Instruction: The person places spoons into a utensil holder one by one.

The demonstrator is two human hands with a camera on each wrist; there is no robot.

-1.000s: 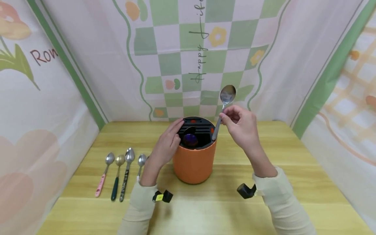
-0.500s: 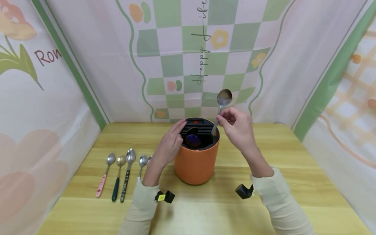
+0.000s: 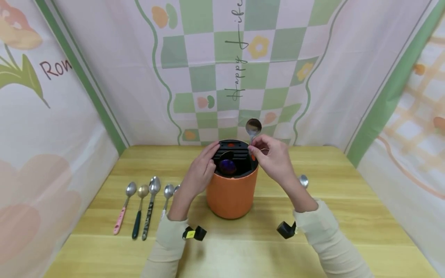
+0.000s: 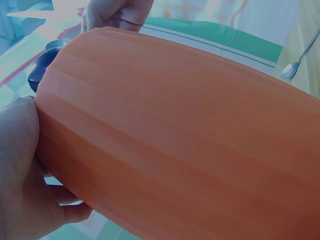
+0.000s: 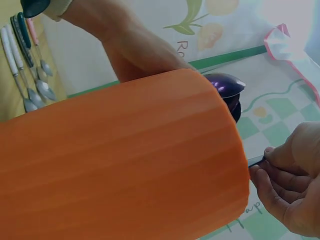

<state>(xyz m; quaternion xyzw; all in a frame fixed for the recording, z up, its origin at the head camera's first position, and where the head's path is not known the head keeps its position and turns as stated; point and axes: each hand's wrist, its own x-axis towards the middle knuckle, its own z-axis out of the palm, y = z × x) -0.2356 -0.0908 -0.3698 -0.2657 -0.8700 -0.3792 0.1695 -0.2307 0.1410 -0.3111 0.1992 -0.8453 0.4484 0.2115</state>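
Note:
An orange utensil holder with a black slotted insert stands upright on the table. My left hand rests on its left rim, fingers extended along the edge and thumb toward the front. My right hand pinches a silver spoon by its handle at the right rim, bowl up. In the right wrist view, thumb and fingertips meet on the spoon handle; its lower end is hidden behind the holder. A dark purple-sheened spoon sits bowl up inside the holder, with another dark bowl behind it.
Left on the table lie a pink-handled spoon, a green-handled spoon, a dark-patterned spoon and white-handled ones, partly behind my left arm. Another spoon bowl shows beside my right forearm. A patterned cloth hangs behind.
My right hand has moved left and down with the silver spoon, lowering its handle into the holder's right side. A spoon bowl has come into sight beside my right forearm. My left hand stays put.

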